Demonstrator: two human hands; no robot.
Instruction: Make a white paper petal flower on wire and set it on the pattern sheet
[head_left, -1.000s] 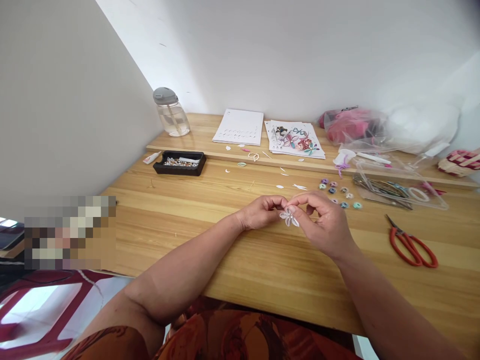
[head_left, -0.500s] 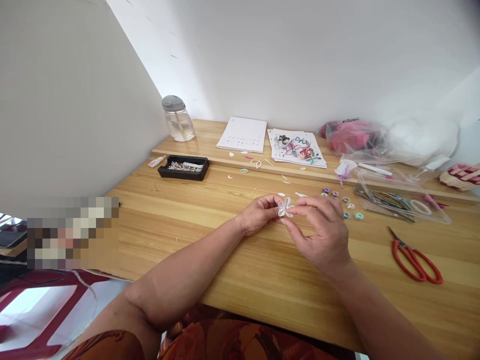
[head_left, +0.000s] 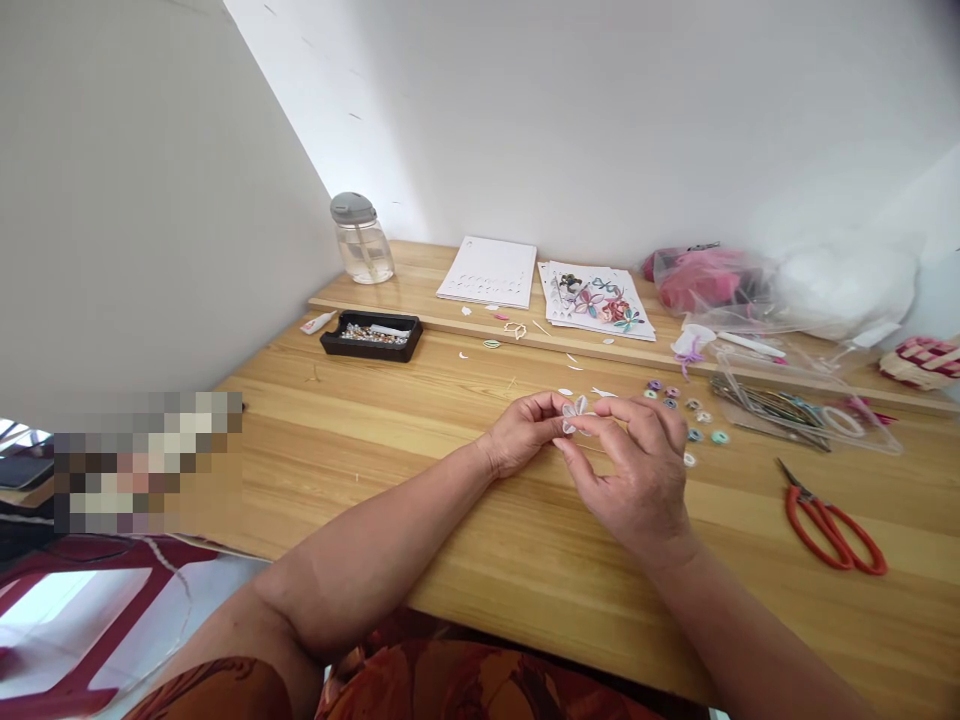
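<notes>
Between my two hands, a small white flower [head_left: 575, 412] with pale, translucent-looking petals is held just above the wooden table. My left hand [head_left: 523, 436] is closed, pinching the flower's left side between thumb and index finger. From the other side, my right hand [head_left: 636, 462] has its thumb and index finger bent in on the lower right petals. Its other fingers curl above. A thin wire or thread runs beneath the right fingers. Close beyond the hands lie white petal pieces [head_left: 604, 393] and several small thread bobbins [head_left: 694, 405].
Red-handled scissors [head_left: 834, 525] lie at the right. Behind them are a clear plastic tray [head_left: 862, 435] and thin rods. A black tray [head_left: 369, 350] of beads stands at the left. A raised shelf carries a water bottle [head_left: 363, 240], a white pad [head_left: 489, 270], printed sheets [head_left: 600, 300] and bags.
The flower has tilted and turned between my fingers, its petals now pointing more upward. My right hand has shifted slightly left, its thumb closer under the flower. The view has moved a little.
</notes>
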